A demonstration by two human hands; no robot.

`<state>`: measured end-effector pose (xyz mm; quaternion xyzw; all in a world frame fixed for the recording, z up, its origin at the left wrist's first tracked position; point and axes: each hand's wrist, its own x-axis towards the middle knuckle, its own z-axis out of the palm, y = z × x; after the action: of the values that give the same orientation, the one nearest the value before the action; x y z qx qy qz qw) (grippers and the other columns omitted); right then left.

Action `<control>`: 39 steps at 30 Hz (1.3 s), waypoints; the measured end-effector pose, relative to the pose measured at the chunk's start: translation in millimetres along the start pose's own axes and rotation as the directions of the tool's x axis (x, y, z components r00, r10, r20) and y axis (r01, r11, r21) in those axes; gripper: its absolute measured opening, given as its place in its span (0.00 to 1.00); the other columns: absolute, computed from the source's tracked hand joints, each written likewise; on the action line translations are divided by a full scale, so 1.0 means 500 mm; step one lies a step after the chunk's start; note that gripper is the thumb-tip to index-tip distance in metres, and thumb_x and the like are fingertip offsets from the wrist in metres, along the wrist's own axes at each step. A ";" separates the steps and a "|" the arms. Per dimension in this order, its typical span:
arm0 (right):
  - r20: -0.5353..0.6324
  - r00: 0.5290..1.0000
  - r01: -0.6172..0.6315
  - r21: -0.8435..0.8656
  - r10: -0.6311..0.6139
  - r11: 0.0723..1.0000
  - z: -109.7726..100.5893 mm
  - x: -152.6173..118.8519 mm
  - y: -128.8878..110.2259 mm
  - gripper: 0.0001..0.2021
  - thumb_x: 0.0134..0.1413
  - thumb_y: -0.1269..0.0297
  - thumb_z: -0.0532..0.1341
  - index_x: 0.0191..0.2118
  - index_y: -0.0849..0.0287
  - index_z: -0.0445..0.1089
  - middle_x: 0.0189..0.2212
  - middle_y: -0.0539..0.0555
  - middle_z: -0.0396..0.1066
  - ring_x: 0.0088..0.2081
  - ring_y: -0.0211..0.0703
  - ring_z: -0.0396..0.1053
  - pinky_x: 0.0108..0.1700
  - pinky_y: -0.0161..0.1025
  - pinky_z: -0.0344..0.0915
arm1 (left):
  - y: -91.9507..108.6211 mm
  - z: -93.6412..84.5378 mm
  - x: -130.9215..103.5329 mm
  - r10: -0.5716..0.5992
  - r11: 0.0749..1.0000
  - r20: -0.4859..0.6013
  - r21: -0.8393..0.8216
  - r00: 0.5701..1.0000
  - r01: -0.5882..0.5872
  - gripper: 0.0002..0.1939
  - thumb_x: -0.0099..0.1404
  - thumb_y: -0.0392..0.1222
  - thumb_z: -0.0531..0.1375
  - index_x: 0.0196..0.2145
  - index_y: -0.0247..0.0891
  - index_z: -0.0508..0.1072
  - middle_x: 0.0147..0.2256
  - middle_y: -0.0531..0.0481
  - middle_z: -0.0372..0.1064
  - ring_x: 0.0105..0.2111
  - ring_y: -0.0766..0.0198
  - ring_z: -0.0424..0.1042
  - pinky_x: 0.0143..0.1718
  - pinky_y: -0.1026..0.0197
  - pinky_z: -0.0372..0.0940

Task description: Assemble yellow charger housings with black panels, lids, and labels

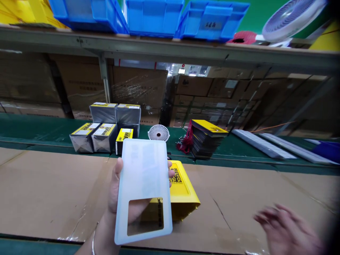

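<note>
My left hand [114,187] is closed round a pale, translucent plastic panel [145,170] with rounded corners and a rectangular window cut near its lower end. The thumb lies along the left edge, and fingertips show past the right edge. Behind the panel is a yellow box-like piece [186,187] with a printed QR code, partly hidden; whether my fingers touch it I cannot tell. Over the cardboard at lower right, my right hand [288,226] is apart from everything, slightly blurred, its fingers extended and nothing visible in them.
Cardboard [66,187] covers the work surface. Behind stand wrapped yellow-topped boxes [103,129], a small white fan [158,133] and a stack of dark, yellow-topped pieces [208,138] with red cords. Long pale strips [261,143] lie at right. Blue bins [155,16] line the overhead shelf.
</note>
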<state>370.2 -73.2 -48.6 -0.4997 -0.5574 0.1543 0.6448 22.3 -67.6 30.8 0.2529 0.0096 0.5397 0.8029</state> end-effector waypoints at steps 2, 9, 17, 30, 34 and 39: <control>0.072 0.967 -0.252 0.150 0.244 0.956 0.077 -0.024 -0.052 0.15 0.53 0.53 0.61 0.46 0.47 0.67 0.35 0.55 0.70 0.33 0.46 0.72 0.35 0.46 0.71 | -0.012 0.007 0.001 0.000 1.000 0.023 -0.019 1.000 0.000 0.42 0.61 0.68 0.44 0.61 0.32 0.55 0.55 0.32 0.64 0.56 0.39 0.62 0.61 0.40 0.46; 0.647 0.650 -0.598 0.111 0.399 0.794 0.270 -0.109 -0.239 0.41 0.52 0.51 0.62 0.65 0.49 0.38 0.24 0.47 0.66 0.21 0.40 0.64 0.25 0.39 0.69 | -0.030 0.004 -0.003 -0.058 0.974 -0.391 0.179 0.919 0.138 0.28 0.65 0.54 0.53 0.56 0.33 0.64 0.50 0.39 0.71 0.54 0.44 0.66 0.56 0.45 0.59; 0.469 0.833 -0.366 0.071 0.292 0.928 0.284 -0.120 -0.239 0.32 0.52 0.54 0.62 0.60 0.52 0.52 0.45 0.60 0.69 0.38 0.49 0.72 0.37 0.44 0.74 | -0.010 0.012 -0.013 0.168 0.668 -0.319 0.733 0.933 0.130 0.28 0.53 0.39 0.68 0.51 0.40 0.66 0.48 0.43 0.72 0.47 0.50 0.72 0.47 0.53 0.69; 0.469 0.865 -0.195 -0.020 0.181 0.981 0.281 -0.128 -0.230 0.25 0.58 0.56 0.56 0.60 0.53 0.52 0.51 0.59 0.67 0.49 0.50 0.69 0.50 0.46 0.69 | -0.039 0.004 0.000 0.209 0.606 -0.384 0.773 0.899 0.189 0.26 0.53 0.40 0.68 0.48 0.36 0.65 0.45 0.43 0.74 0.43 0.52 0.74 0.42 0.55 0.71; 0.501 0.847 -0.205 -0.004 0.179 0.979 0.279 -0.127 -0.226 0.27 0.60 0.57 0.55 0.62 0.51 0.47 0.55 0.58 0.63 0.51 0.47 0.68 0.51 0.43 0.68 | -0.032 0.002 -0.007 0.179 0.585 -0.381 0.783 0.907 0.213 0.26 0.53 0.38 0.67 0.49 0.36 0.64 0.44 0.44 0.73 0.42 0.54 0.74 0.39 0.59 0.70; 0.434 0.885 -0.143 -0.084 0.165 0.986 0.287 -0.146 -0.223 0.26 0.58 0.56 0.56 0.60 0.56 0.50 0.50 0.61 0.67 0.46 0.50 0.70 0.47 0.45 0.70 | -0.034 -0.004 -0.006 0.190 0.565 -0.391 0.794 0.900 0.226 0.23 0.56 0.45 0.65 0.47 0.35 0.65 0.39 0.45 0.74 0.30 0.61 0.73 0.21 0.66 0.66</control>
<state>180.9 -111.0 -16.0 -0.5105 -0.6508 0.2998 0.4753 35.3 -74.2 21.3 0.4705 0.4415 0.5056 0.5727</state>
